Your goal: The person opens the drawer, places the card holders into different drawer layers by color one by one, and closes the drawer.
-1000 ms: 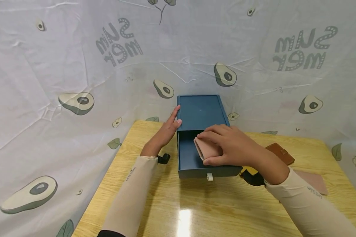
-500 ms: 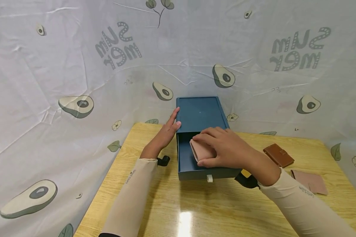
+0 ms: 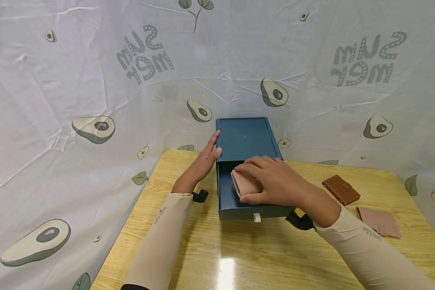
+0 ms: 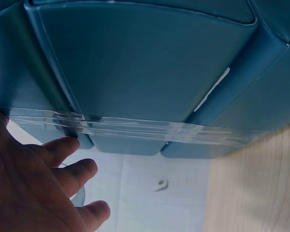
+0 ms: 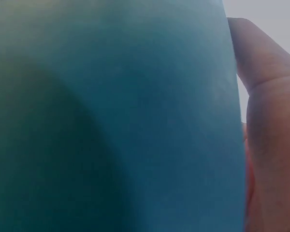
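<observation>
A blue drawer box point(image 3: 244, 139) stands on the table with its drawer point(image 3: 226, 199) pulled out toward me. My left hand point(image 3: 201, 163) rests against the box's left side, thumb and fingers extended at the top edge. In the left wrist view, clear tape point(image 4: 150, 129) runs across the box's side beside the spread fingers point(image 4: 77, 176). With my right hand point(image 3: 279, 181) I grip a folded pink wallet point(image 3: 244, 183) between thumb and fingers, tilted inside the drawer's opening. The right wrist view is mostly filled by a blue wall point(image 5: 174, 121), a finger point(image 5: 275, 121) at its right.
A brown wallet point(image 3: 341, 189) and another pink wallet point(image 3: 380, 222) lie on the table point(image 3: 275, 257) to the right. A white pull tab point(image 3: 257, 218) sticks out from the drawer front. Behind the table hangs a white avocado-print cloth point(image 3: 224, 52).
My right hand has moved slightly left and down with the pink wallet, farther into the drawer. The wallets on the right show more now. My left hand stays at the box.
</observation>
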{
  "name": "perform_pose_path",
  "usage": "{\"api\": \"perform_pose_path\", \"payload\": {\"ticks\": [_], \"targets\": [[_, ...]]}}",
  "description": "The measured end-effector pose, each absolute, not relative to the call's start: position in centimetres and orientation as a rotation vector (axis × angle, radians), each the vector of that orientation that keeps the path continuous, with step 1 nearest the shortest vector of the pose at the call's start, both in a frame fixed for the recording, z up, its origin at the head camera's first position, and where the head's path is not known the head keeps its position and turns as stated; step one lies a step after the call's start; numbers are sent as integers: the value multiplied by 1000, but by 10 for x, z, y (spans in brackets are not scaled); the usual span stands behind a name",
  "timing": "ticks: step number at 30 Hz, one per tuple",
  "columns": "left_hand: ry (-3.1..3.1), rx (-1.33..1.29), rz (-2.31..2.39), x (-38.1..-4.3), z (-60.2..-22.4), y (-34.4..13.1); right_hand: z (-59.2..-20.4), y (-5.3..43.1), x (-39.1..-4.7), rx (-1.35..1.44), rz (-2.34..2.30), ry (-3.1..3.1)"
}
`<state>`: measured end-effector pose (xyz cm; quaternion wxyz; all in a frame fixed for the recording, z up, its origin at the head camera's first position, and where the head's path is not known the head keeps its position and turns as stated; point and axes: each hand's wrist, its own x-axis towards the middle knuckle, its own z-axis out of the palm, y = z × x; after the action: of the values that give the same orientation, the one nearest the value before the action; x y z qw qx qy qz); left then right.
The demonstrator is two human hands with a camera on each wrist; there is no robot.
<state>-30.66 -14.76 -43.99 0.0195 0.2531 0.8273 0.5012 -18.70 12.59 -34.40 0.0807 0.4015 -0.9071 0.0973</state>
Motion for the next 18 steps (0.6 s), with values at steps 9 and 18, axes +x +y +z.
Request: {"api": "perform_pose_path", "payload": {"ticks": [9, 18], "targets": [[2571, 769, 1567, -306, -439, -144, -342, 129, -190, 1207, 299, -2724], [2558, 755, 1583, -305, -438, -142, -340, 132, -194, 1220, 315, -2719]]}}
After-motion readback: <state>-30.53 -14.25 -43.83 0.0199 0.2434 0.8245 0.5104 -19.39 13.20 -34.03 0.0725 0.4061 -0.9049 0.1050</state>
